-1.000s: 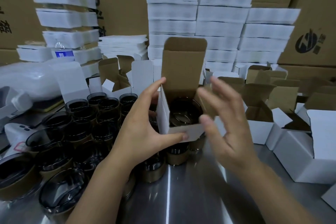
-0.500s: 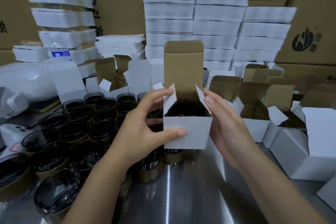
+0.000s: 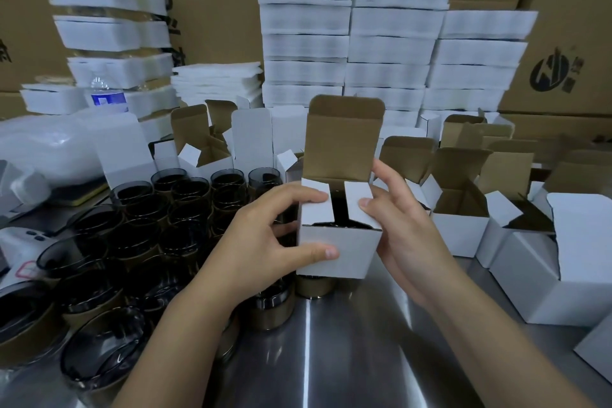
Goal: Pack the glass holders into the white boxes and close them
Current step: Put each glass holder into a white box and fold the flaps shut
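Over table (image 3: 331, 358), white box (image 3: 337, 248) (lid (image 3: 341, 142) up, flaps (image 3: 316, 205) folded), left hand (image 3: 265, 242), right hand (image 3: 407, 242), fingers (image 3: 298, 197) clamping it

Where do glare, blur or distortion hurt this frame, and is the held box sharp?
Head view: a glare streak runs down the steel table; the white stacks behind look soft and washed out; the frame edges bow; the white box, left hand and right hand are sharp.
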A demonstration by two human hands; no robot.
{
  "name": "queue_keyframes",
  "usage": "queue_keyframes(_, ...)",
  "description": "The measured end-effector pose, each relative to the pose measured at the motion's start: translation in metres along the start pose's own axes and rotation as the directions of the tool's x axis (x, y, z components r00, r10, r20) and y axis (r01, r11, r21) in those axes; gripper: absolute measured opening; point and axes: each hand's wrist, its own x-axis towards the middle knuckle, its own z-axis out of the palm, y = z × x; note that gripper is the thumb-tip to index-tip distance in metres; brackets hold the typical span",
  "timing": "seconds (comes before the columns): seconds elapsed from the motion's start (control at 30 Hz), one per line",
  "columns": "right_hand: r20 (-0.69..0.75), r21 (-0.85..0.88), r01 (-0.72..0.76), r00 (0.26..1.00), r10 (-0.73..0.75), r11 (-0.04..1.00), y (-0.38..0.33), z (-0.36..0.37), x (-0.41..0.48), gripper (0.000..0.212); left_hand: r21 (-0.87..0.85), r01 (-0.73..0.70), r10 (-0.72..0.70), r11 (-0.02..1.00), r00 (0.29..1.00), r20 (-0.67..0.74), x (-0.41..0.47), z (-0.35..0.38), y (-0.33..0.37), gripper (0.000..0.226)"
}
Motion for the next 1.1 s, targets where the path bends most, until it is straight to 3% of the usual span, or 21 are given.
queue_keyframes(0.17, 0.009, -0.023, 0.003, 1.000, -0.003, 1.000, 0.004, 0.001, 0.000, 0.050, 0.004, 0.061, -0.061, 0.998, 0.998, 0.021, 0.001, 0.000, -0.003, 0.051)
queue_keyframes(0.33, -0.020, -0.019, 0.038, 0.999, -0.039, 0.999, 0.002, 0.003, -0.001, 0.041, 0.004, 0.073, -0.073, 0.997, 0.997, 0.012, 0.001, -0.001, -0.003, 0.053)
queue_keyframes(0.43, -0.010, 0.067, -0.010, 1.000, 0.011, 0.998, 0.000, 0.005, -0.002, 0.038, 0.031, 0.063, -0.063, 0.998, 0.998, 0.015, 0.001, -0.002, -0.003, 0.063)
queue_keyframes(0.7, -0.010, 0.151, -0.074, 0.997, 0.077, 0.986, 0.002, 0.002, -0.001, 0.047, -0.027, 0.094, -0.096, 0.995, 0.994, -0.060, 0.003, -0.002, -0.005, 0.063)
queue_keyframes(0.93, -0.017, 0.171, -0.073, 0.997, 0.077, 0.982, 0.002, 0.000, 0.000, 0.042, -0.021, 0.031, -0.032, 0.999, 0.998, -0.045, 0.003, -0.003, -0.007, 0.076)
queue_keyframes(1.03, 0.004, 0.111, -0.072, 0.997, 0.072, 0.991, 0.001, -0.001, 0.001, 0.029, 0.012, 0.009, -0.009, 1.000, 1.000, -0.026, 0.002, -0.003, -0.006, 0.074)
queue_keyframes(1.1, 0.012, -0.064, -0.044, 0.999, 0.044, 0.997, 0.000, -0.006, 0.002, 0.021, 0.023, 0.010, -0.009, 1.000, 1.000, -0.019, 0.002, -0.002, -0.005, 0.062)
